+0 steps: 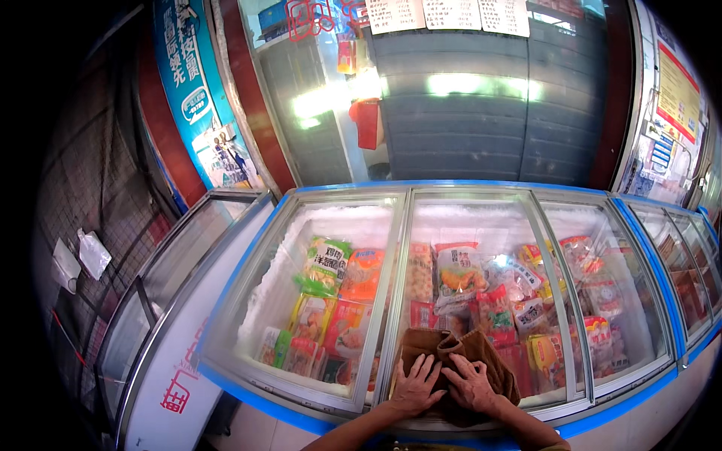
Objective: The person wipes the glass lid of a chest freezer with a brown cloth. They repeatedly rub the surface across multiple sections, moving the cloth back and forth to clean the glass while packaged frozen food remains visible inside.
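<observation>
A brown towel-like cloth (491,361) lies bunched on the glass lid of a chest freezer, near its front edge. My left hand (416,388) rests palm down on the cloth's left part with its fingers spread. Beside it, my right hand (471,384) presses on the cloth with bent fingers; whether it pinches the fabric is hidden. A raised fold stands just beyond my fingertips. Under the sliding glass lid (474,220) are several frozen food packs, among them a white bag with a food picture (459,273) and a green-edged bag (324,265).
White frost (276,282) coats the freezer's inner wall. Blue trim (271,409) borders the lids. Another glass-topped freezer (163,293) stands at left, and one more (685,265) adjoins at right. Behind rises a glass front (457,129) with papers bearing writing (451,14).
</observation>
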Motion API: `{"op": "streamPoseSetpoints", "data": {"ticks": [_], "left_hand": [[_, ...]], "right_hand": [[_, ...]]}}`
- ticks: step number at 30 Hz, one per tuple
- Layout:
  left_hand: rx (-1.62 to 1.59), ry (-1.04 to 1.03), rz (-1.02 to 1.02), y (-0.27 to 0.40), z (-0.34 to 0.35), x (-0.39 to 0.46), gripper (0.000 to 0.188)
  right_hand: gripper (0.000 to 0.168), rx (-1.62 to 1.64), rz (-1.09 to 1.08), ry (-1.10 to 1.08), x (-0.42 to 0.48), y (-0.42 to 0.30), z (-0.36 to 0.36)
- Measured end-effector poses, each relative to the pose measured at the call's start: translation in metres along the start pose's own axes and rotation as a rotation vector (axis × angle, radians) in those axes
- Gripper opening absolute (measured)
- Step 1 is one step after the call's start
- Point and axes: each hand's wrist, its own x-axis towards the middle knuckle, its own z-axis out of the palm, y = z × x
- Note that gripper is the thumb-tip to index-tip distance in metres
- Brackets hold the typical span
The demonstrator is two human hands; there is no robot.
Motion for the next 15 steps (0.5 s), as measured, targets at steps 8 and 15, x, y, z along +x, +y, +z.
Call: {"op": "streamPoseSetpoints", "data": {"ticks": [8,15], "left_hand": [[0.071,0.049,0.017,-0.035,0.015,0.034,0.065],[0.045,0.134,-0.008,-0.074,0.026,0.084,0.064]], "right_hand": [[0.037,-0.083,0.076,0.010,0.032,0.023,0.016],[0.045,-0.131,0.185,0.095,0.080,0.067,0.024]]}}
